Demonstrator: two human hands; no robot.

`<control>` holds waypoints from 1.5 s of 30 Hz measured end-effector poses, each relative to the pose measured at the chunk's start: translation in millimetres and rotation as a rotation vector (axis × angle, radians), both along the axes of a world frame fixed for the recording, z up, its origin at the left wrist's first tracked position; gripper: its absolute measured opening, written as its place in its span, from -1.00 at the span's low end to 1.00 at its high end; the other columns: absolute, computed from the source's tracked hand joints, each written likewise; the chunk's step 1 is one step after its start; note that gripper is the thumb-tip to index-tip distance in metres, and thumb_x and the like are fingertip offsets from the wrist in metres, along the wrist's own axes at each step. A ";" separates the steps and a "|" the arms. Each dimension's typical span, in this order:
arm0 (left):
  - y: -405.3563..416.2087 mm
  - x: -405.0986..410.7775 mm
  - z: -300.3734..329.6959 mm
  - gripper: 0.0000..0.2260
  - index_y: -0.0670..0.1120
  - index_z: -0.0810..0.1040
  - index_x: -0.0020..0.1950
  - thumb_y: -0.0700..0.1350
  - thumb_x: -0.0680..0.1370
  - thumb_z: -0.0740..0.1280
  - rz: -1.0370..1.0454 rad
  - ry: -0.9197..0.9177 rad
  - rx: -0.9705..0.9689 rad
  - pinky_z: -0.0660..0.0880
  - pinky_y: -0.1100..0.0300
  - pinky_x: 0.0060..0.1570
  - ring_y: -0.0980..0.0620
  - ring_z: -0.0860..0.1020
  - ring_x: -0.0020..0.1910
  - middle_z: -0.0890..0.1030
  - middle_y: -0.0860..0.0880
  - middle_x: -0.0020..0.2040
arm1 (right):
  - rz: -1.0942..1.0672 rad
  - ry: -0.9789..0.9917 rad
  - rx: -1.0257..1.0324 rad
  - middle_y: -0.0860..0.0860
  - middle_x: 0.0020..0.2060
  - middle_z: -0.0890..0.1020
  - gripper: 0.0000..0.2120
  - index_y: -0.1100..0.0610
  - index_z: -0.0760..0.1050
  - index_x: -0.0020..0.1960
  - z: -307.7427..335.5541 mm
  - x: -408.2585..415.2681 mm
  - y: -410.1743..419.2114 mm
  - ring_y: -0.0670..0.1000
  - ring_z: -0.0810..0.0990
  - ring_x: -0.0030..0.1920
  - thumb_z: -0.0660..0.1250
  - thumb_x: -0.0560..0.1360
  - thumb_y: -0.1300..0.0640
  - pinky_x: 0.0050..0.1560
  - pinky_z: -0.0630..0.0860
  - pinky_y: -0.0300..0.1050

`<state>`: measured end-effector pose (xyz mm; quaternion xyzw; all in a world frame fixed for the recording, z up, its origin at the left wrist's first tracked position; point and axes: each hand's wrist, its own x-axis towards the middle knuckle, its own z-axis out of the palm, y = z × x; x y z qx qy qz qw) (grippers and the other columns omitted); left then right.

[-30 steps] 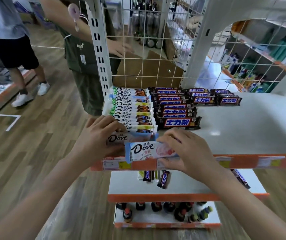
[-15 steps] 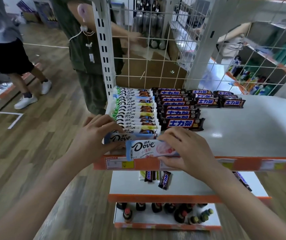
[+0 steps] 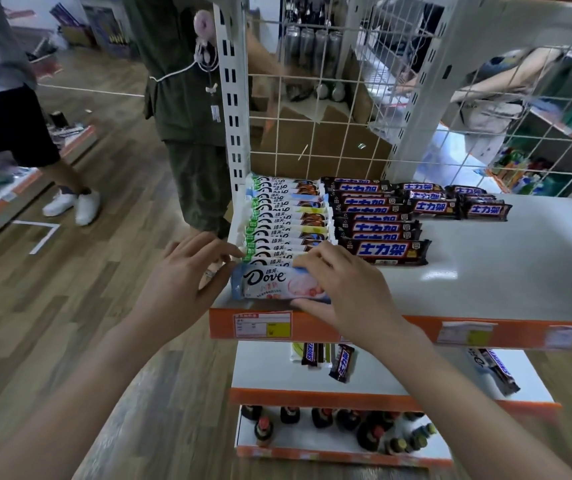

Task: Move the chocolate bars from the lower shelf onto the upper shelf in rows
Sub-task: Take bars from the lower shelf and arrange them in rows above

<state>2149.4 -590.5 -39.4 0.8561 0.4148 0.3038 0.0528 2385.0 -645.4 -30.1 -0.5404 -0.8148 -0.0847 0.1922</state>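
Observation:
A white and blue Dove bar (image 3: pixel 270 282) lies at the front of a row of Dove bars (image 3: pixel 288 220) on the upper shelf (image 3: pixel 506 271). My right hand (image 3: pixel 346 289) grips its right end, fingers over the top and thumb under the front edge. My left hand (image 3: pixel 187 278) sits at the shelf's left corner, its fingertips touching the left ends of the front Dove bars. A row of dark Snickers bars (image 3: pixel 378 220) lies to the right of the Dove row. On the lower shelf (image 3: pixel 398 379) remain a few Snickers bars (image 3: pixel 341 362) and one more Snickers bar (image 3: pixel 495 368) at the right.
A white wire grid (image 3: pixel 312 109) backs the upper shelf, with slotted uprights (image 3: pixel 232 98) on both sides. Bottles (image 3: pixel 346 424) stand on the bottom shelf. Two people (image 3: pixel 187 98) stand on the wooden floor to the left, behind the shelf.
The Dove bar in my right hand has moved left and back, now lying flat in line with the Dove row. My left hand has slid to the row's left ends.

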 end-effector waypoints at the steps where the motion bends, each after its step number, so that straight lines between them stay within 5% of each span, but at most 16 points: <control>1: 0.1 -1.1 0.4 -0.81 -0.05 0.56 0.05 0.00 0.54 0.24 -0.004 0.000 -0.004 0.41 0.09 -0.08 0.00 0.54 -0.11 0.55 0.04 -0.05 | -0.008 0.004 -0.008 0.00 -0.02 0.55 -0.54 0.08 0.52 0.14 -0.9 -1.9 0.4 0.03 0.56 -0.02 0.48 0.33 -0.10 -0.18 0.51 -0.09; 6: -0.6 -2.0 1.7 -0.73 -0.04 0.57 0.02 0.08 0.42 0.34 -0.034 -0.003 -0.039 0.39 0.11 -0.05 0.03 0.50 -0.12 0.55 0.05 -0.05 | -0.039 0.052 0.005 -0.01 -0.05 0.56 -0.61 0.06 0.53 0.07 -1.6 1.2 -1.4 0.04 0.56 -0.04 0.46 0.35 -0.12 -0.14 0.46 -0.07; 10: 0.6 -0.1 -0.4 -0.75 -0.06 0.60 -0.04 -0.05 0.33 0.52 -0.055 0.001 -0.033 0.44 0.11 -0.11 0.06 0.46 -0.13 0.56 0.02 -0.06 | -0.067 0.058 -0.007 -0.04 -0.08 0.53 -0.71 0.04 0.52 -0.02 -3.7 9.1 -5.2 0.01 0.54 -0.08 0.47 0.36 -0.07 -0.15 0.45 -0.11; 15: 3.7 1.7 -0.8 -0.77 -0.04 0.62 -0.08 -0.01 0.33 0.50 -0.054 0.010 -0.034 0.44 0.12 -0.13 0.10 0.45 -0.14 0.55 0.04 -0.07 | -0.116 0.164 -0.084 -0.08 -0.11 0.48 -0.77 0.02 0.50 -0.05 -7.3 17.4 -6.5 -0.08 0.41 -0.07 0.43 0.40 -0.07 -0.32 0.43 -0.19; 19: 7.9 4.2 -0.5 -0.73 0.00 0.61 -0.05 0.14 0.39 0.36 -0.026 0.037 -0.049 0.43 0.07 -0.01 0.07 0.49 -0.14 0.54 0.06 -0.05 | -0.121 0.203 -0.101 -0.06 -0.10 0.48 -0.78 0.07 0.51 -0.03 -7.2 15.8 0.3 -0.12 0.32 -0.05 0.44 0.42 0.00 -0.24 0.40 -0.18; 33: -8.6 22.5 10.9 -0.72 -0.01 0.60 -0.04 0.13 0.40 0.31 0.044 0.058 0.022 0.42 0.00 -0.05 -0.07 0.53 -0.05 0.54 -0.01 -0.01 | -0.128 0.111 0.001 -0.03 -0.10 0.55 -0.77 0.05 0.53 0.00 4.0 30.4 -18.2 0.02 0.51 -0.06 0.45 0.40 0.01 -0.27 0.39 -0.21; 41: -52.6 95.8 22.2 -0.85 -0.02 0.60 -0.07 0.00 0.43 0.44 -0.117 -0.005 0.029 0.36 0.14 -0.15 0.01 0.52 -0.12 0.55 0.03 -0.10 | -0.210 0.048 -0.020 -0.01 -0.03 0.57 -0.79 0.06 0.55 0.06 15.8 88.0 -71.4 0.08 0.54 0.01 0.39 0.45 0.03 -0.08 0.45 -0.03; 45: -76.2 144.7 20.6 -0.81 -0.05 0.61 -0.06 0.01 0.41 0.44 -0.121 0.055 0.051 0.44 0.04 -0.08 -0.08 0.55 -0.06 0.58 -0.03 -0.07 | -0.259 0.046 0.049 0.02 -0.09 0.60 -0.80 0.08 0.58 -0.01 24.1 129.4 -104.6 0.12 0.58 -0.08 0.46 0.39 0.08 -0.15 0.48 -0.04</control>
